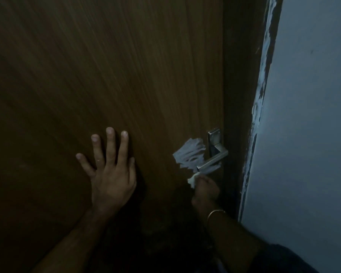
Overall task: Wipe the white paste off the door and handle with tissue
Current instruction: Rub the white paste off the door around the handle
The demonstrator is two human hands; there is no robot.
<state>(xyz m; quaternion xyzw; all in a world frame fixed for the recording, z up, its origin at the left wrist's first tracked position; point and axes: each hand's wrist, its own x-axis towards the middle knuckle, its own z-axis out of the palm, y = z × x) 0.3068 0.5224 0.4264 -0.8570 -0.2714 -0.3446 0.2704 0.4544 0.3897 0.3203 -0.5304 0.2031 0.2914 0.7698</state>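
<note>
A dark brown wooden door [106, 75] fills most of the view. Its metal lever handle [213, 162] sits at the right, with a smear of white paste [189, 152] on the wood just left of it and more paste under the lever. My right hand [206, 189] is closed around a crumpled white tissue [192, 180], which it holds just below the free end of the lever. My left hand [111, 168] lies flat against the door with fingers spread, well left of the paste.
A dark door frame [242, 95] runs down to the right of the handle. Beyond it stands a pale wall [307, 115] with rough, chipped paint along its edge. A thin bangle [215, 212] circles my right wrist. The scene is dim.
</note>
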